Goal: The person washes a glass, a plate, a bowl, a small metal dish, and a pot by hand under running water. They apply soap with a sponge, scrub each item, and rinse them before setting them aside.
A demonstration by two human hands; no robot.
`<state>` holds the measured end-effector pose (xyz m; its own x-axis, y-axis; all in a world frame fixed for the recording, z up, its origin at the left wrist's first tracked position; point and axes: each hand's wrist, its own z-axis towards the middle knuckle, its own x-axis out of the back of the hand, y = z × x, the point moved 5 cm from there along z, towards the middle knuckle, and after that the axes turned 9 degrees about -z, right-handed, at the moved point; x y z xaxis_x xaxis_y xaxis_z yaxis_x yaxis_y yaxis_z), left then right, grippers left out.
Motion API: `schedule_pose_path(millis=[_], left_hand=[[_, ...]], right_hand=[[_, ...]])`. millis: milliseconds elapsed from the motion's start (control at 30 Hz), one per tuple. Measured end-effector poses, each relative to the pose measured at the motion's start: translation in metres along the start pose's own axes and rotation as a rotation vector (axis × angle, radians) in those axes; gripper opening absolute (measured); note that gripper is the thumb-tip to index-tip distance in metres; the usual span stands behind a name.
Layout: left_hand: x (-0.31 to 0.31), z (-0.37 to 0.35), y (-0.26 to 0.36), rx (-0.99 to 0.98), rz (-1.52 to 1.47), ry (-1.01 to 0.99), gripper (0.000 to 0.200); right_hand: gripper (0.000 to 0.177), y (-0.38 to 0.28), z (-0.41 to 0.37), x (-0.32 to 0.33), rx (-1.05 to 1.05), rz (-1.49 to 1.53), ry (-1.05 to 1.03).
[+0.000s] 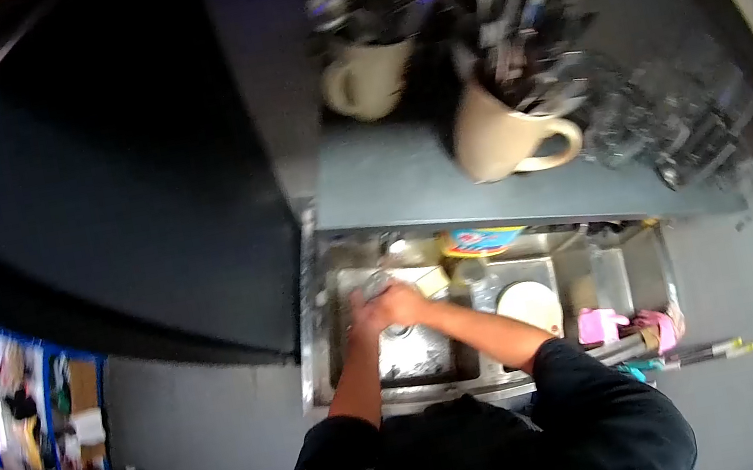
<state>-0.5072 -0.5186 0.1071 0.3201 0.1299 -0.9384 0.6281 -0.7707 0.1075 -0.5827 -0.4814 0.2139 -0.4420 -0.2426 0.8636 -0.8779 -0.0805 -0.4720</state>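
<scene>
Both of my hands are close together over the left basin of a steel sink (318,376). My left hand (366,314) is closed on a small clear glass (375,284). Touching it from the right, my right hand (401,304) has its fingers curled against the same glass. Blur hides the exact grip of the fingertips. Below the hands, the wet basin floor (416,359) shows around the drain. A pale yellow block (431,281) lies just right of my right hand.
A round white plate (530,309) is in the middle basin, with pink gloves (600,324) farther right. Above the sink, a grey shelf (387,178) holds two cream mugs (495,135) of cutlery and several glasses (679,121). A black panel (105,182) stands left.
</scene>
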Motion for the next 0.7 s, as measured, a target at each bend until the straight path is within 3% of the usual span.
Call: schedule_pose_path(millis=[67, 100, 133, 200, 233, 267, 300, 333, 367, 400, 433, 500, 533, 633, 700], left_hand=[[0.032, 0.005, -0.004, 0.085, 0.075, 0.4, 0.053], [0.031, 0.009, 0.005, 0.017, 0.102, 0.408, 0.051], [0.029, 0.012, 0.015, -0.051, 0.132, 0.417, 0.05], [0.013, 0.007, 0.013, -0.366, 0.216, 0.099, 0.04], [0.022, 0.013, 0.018, -0.285, 0.094, 0.092, 0.031], [0.034, 0.021, 0.023, -0.205, -0.029, 0.095, 0.024], [0.088, 0.042, 0.024, 0.041, -0.166, -0.18, 0.025], [0.039, 0.033, 0.015, 0.269, -0.141, -0.043, 0.028], [0.026, 0.026, 0.014, 0.244, -0.106, -0.091, 0.033], [0.015, 0.018, 0.012, 0.218, -0.071, -0.137, 0.04], [-0.007, 0.011, 0.01, 0.134, 0.205, 0.103, 0.039], [-0.006, -0.021, 0.025, -0.077, 0.754, 0.603, 0.037], [0.067, 0.01, 0.037, -0.383, 0.945, 0.203, 0.031], [-0.015, -0.028, 0.049, -0.263, 1.062, -0.214, 0.03], [-0.055, -0.049, 0.055, -0.036, 1.083, -0.276, 0.035]], right_hand=[[0.033, 0.035, 0.013, -0.016, -0.094, -0.05, -0.123], [0.033, 0.039, 0.026, -0.016, -0.149, -0.097, -0.168], [0.034, 0.039, 0.038, -0.016, -0.211, 0.312, -0.105], [0.036, 0.031, 0.024, -0.018, -0.402, 1.152, 0.043], [0.039, 0.02, 0.022, -0.021, -0.418, 1.267, 0.057], [0.037, 0.029, 0.023, -0.039, -0.162, 1.205, 0.133], [0.032, 0.015, 0.015, -0.017, 0.04, 0.68, 0.132], [0.025, 0.004, 0.004, 0.01, 0.131, 0.156, 0.138], [0.021, 0.009, 0.0, 0.018, 0.245, -0.086, 0.174], [0.02, 0.01, -0.005, 0.026, 0.092, -0.021, 0.057], [0.019, 0.009, -0.004, 0.034, -0.04, 0.056, -0.052], [0.021, 0.033, 0.01, 0.0, -0.074, 0.639, -0.001], [0.021, 0.043, 0.013, -0.026, -0.087, 0.938, 0.007], [0.026, 0.03, 0.007, -0.027, -0.056, 1.254, -0.217], [0.034, 0.022, 0.001, -0.026, -0.108, 1.258, -0.271]])
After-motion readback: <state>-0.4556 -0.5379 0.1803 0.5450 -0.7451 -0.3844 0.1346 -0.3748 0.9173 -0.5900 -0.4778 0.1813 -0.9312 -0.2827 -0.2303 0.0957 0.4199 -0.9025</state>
